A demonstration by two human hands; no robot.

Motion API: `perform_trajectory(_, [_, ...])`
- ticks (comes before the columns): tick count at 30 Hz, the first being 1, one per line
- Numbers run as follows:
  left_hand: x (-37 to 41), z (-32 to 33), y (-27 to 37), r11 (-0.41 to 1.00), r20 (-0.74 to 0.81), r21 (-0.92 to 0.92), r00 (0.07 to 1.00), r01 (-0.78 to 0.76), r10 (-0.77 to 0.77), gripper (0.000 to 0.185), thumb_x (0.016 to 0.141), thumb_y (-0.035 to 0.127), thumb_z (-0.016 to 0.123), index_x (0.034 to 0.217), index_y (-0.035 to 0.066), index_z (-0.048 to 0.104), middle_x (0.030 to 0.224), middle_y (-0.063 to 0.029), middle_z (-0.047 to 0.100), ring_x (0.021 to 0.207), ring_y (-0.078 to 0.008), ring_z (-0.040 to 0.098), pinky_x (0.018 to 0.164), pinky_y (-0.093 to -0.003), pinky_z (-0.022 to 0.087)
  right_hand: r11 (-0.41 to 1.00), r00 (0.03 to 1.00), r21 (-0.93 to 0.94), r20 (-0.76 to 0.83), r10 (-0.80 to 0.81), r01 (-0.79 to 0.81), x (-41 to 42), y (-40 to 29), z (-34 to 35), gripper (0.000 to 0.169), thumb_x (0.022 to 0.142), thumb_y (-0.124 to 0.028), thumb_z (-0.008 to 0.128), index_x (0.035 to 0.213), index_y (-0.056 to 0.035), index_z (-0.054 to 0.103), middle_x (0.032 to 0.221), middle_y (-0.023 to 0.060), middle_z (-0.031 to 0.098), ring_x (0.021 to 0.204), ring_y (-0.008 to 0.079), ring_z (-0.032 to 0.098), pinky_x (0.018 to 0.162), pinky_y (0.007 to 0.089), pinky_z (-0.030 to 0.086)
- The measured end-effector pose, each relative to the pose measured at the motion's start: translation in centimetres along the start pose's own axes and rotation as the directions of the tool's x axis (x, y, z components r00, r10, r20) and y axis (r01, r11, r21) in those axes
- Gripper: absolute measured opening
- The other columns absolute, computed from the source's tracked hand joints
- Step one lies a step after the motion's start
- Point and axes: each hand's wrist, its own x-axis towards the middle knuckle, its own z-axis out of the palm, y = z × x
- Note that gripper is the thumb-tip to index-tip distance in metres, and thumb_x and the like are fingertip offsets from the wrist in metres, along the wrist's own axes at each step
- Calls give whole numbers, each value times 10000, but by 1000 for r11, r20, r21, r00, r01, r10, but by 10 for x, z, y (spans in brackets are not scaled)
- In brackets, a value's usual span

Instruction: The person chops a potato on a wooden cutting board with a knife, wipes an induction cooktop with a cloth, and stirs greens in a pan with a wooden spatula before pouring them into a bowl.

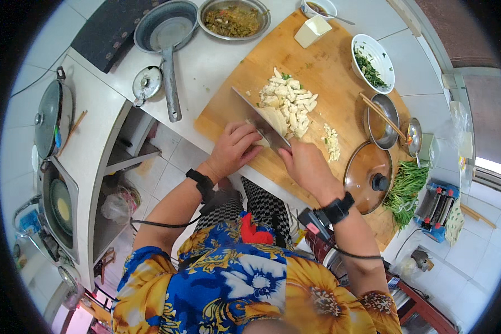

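My right hand (311, 169) grips the handle end of a cleaver (256, 112), its broad blade slanting up and left over the wooden cutting board (334, 67). My left hand (236, 146) is on the near side of the blade, fingers curled at a pale food piece (264, 140) that they mostly cover. Against the blade's far side lean pale slices (274, 119). Beyond them spreads a heap of cut pale strips (290, 98) with bits of green. A small pile of minced pale bits, possibly garlic (331, 142), lies right of the blade.
Along the board's right side are a bowl of chopped greens (369, 69), a metal bowl (386, 125) with chopsticks across it, a glass lid (361, 179) and bundled green stalks (409, 183). Beyond the board's left edge are a frying pan (171, 31) and a dish of cooked food (234, 25).
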Motion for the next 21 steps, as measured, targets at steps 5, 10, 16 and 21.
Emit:
perform_trajectory(5, [-2,0,0,1000,-17,-4,1000,8,-8,366,714,78,790,1040,56,626,1101,-107,599,1051,-329,560,922,-428,468,981,988,151,-77,133,-120,-32,11,17,297,927,-242,616,818,33,637,744,261,633,707,443,626,636,495,505])
perform_trajectory(10, [-6,1,0,1000,-33,-15,999,-15,15,336,739,0,732,1052,40,617,1107,-117,590,1051,-331,561,923,-431,474,964,978,259,-175,110,-62,-34,22,22,288,922,-250,630,843,26,644,746,263,634,685,436,631,605,468,501])
perform_trajectory(16, [-9,2,-1,1000,-68,-30,998,-10,7,285,786,9,699,1054,28,605,1107,-126,583,1066,-338,563,914,-419,480,996,983,47,-165,84,-77,-58,-1,-9,254,933,-234,618,863,10,605,701,254,625,671,432,632,586,477,502])
perform_trajectory(21, [-9,1,0,1000,-72,0,997,-25,25,268,777,-1,705,1022,26,600,1097,-126,581,1050,-340,567,905,-410,486,995,995,-59,-64,76,-80,-64,-12,-27,240,934,-230,614,850,-7,588,676,243,619,661,431,629,586,499,502])
